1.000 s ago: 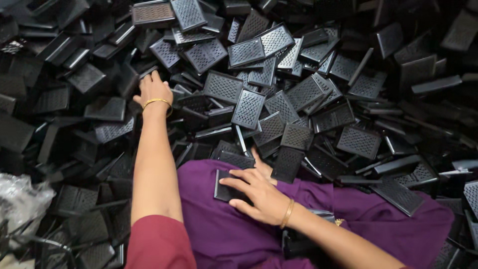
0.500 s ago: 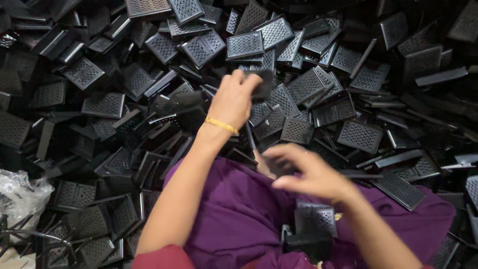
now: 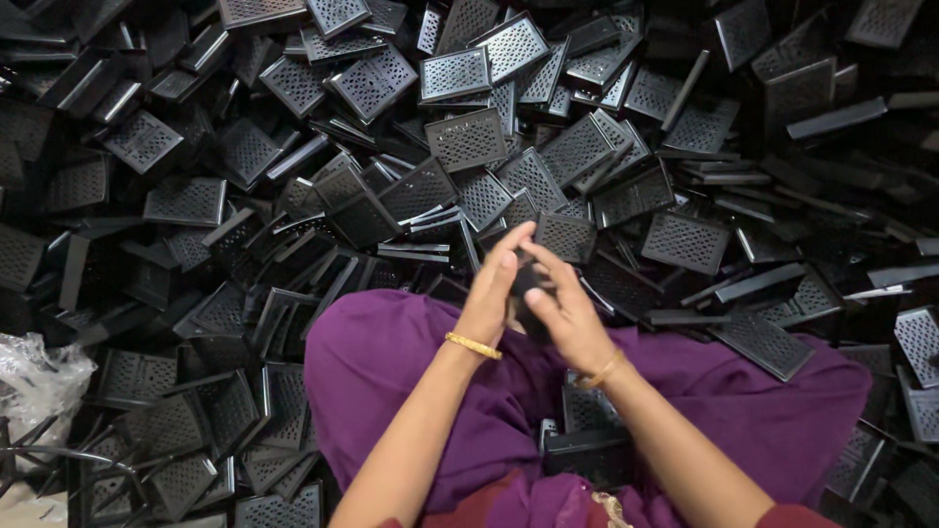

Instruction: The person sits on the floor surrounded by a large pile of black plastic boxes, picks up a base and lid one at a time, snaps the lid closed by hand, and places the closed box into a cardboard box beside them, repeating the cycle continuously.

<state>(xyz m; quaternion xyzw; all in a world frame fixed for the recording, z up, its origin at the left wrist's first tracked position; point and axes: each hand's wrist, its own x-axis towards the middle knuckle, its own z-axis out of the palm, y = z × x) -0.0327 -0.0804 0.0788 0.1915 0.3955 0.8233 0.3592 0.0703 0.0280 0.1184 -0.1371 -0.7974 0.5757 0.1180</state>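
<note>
My left hand point(image 3: 496, 288) and my right hand point(image 3: 567, 308) meet above my lap, palms facing each other. Between them they hold a small black perforated plastic piece point(image 3: 528, 284), mostly hidden by the fingers. Each wrist wears a gold bangle. My lap is covered by purple cloth point(image 3: 391, 372). A few more black perforated pieces point(image 3: 587, 430) lie on the cloth between my forearms.
A deep heap of black perforated rectangular plastic pieces point(image 3: 469, 137) surrounds my lap on the left, far and right sides. A crumpled clear plastic bag point(image 3: 34, 376) lies at the lower left.
My left arm has drawn back from the heap, first from the far left and then from the middle, and joined my right hand over my lap with a black piece between them.
</note>
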